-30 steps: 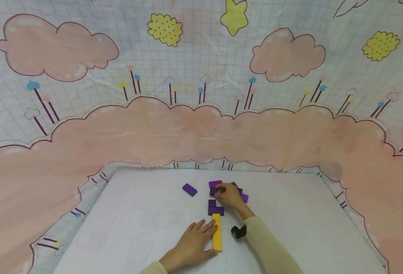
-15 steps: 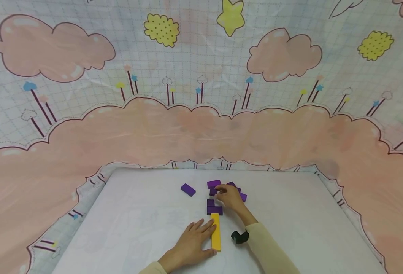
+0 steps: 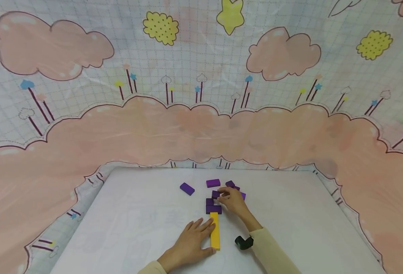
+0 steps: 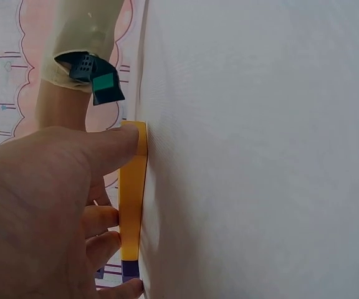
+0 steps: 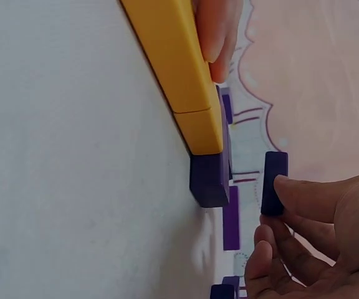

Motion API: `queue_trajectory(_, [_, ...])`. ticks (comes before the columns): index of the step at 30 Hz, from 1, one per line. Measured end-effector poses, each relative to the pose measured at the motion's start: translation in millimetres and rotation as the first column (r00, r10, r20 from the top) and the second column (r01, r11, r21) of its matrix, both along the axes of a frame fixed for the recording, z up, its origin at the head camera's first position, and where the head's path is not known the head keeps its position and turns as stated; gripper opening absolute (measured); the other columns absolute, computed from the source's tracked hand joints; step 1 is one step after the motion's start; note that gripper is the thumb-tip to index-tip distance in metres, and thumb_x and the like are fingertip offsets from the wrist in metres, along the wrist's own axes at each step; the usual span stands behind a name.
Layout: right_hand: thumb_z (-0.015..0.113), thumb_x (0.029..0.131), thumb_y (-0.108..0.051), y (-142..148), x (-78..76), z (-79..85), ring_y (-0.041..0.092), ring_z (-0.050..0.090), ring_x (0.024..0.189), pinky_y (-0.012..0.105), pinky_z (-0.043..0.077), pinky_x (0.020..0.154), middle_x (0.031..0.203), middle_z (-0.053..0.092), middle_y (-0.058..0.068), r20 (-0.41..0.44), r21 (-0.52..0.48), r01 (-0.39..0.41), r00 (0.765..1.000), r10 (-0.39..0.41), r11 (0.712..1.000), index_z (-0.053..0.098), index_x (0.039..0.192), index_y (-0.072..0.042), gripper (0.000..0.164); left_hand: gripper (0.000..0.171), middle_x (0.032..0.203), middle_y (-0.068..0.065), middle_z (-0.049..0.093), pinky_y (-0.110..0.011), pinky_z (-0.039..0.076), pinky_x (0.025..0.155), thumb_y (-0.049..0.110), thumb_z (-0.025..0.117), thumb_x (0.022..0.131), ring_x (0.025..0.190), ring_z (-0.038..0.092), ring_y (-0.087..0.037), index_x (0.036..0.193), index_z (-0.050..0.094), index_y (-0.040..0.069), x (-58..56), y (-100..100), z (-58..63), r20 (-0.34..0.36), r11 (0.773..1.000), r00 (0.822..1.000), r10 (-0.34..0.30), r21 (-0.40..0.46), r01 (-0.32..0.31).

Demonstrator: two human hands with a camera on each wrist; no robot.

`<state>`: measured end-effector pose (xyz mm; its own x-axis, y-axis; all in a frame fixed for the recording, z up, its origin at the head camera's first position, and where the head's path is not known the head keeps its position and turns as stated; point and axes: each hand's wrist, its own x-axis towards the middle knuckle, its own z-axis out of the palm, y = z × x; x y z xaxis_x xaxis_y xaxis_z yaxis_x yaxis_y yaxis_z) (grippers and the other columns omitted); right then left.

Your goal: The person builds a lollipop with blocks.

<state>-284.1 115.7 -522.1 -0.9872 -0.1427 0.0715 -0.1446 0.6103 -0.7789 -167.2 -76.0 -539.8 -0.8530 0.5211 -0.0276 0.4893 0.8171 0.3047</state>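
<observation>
My right hand [image 3: 234,199] pinches a dark purple block [image 5: 275,184] between thumb and fingers; in the right wrist view it is off the white surface. In the head view this held block [image 3: 216,194] is just beyond a small dark purple block [image 3: 209,201]. That one adjoins a wider dark purple block [image 3: 213,209] at the far end of a yellow strip [image 3: 214,232]. Seams in the wrist views show the strip is made of joined yellow blocks. My left hand [image 3: 194,243] rests along its left side, fingers spread, thumb [image 4: 120,146] touching the near end.
A brighter purple block [image 3: 213,183] lies behind the held one. Another purple block [image 3: 187,188] lies apart to the left. Several purple blocks [image 3: 230,183] are partly hidden behind my right hand. A dark device [image 3: 244,242] is on my right wrist.
My right hand has drawn the dark purple block slightly toward me, away from the brighter purple block and closer to the small one. My left hand stays on the yellow strip.
</observation>
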Motion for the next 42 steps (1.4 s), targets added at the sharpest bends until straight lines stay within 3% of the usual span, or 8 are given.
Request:
queue_trajectory(5, [0.071, 0.089, -0.012, 3.4, 4.4, -2.2, 0.026, 0.066, 0.101, 0.039, 0.058, 0.082, 0.115, 0.071, 0.011, -0.018, 0.029, -0.003, 1.000, 0.004, 1.000, 0.070, 0.117, -0.010, 0.029, 0.072, 0.160, 0.007, 0.033, -0.059, 0.029, 0.116, 0.062, 0.059, 0.088, 0.146, 0.035, -0.032, 0.149, 0.043, 0.026, -0.5, 0.1, 0.7, 0.018, 1.000, 1.000, 0.009, -0.005, -0.009])
queue_trajectory(12, [0.072, 0.086, -0.009, 7.4, 9.5, -5.0, 0.021, 0.066, 0.090, 0.035, 0.058, 0.076, 0.104, 0.071, 0.011, -0.018, 0.027, -0.019, 1.000, 0.020, 0.999, 0.069, 0.117, -0.007, 0.031, 0.072, 0.160, 0.007, 0.032, -0.059, 0.029, 0.116, 0.062, 0.059, 0.088, 0.146, 0.035, -0.032, 0.149, 0.043, 0.026, -0.1, 0.1, -0.3, 0.021, 1.000, 1.000, 0.006, 0.000, -0.006])
queue_trajectory(28, [0.070, 0.087, -0.003, 8.7, 8.1, -16.2, 0.023, 0.068, 0.093, 0.042, 0.058, 0.087, 0.103, 0.072, 0.011, -0.051, -0.001, -0.035, 0.998, 0.035, 0.999, 0.069, 0.114, -0.003, 0.027, 0.072, 0.160, 0.008, 0.032, -0.059, 0.029, 0.116, 0.063, 0.058, 0.089, 0.146, 0.035, -0.032, 0.149, 0.043, 0.026, -0.6, -0.1, -2.2, 0.009, 1.000, 1.000, 0.003, -0.001, -0.003])
queue_trajectory(42, [0.071, 0.087, -0.006, 7.3, 4.5, -20.0, 0.019, 0.062, 0.089, 0.040, 0.057, 0.085, 0.102, 0.071, 0.009, -0.022, 0.066, -0.039, 0.999, 0.040, 0.997, 0.070, 0.114, -0.004, 0.027, 0.072, 0.161, 0.009, 0.031, -0.059, 0.029, 0.117, 0.063, 0.058, 0.088, 0.146, 0.034, -0.031, 0.149, 0.042, 0.028, -0.7, 0.5, -1.5, 0.024, 1.000, 1.000, 0.009, -0.007, -0.009])
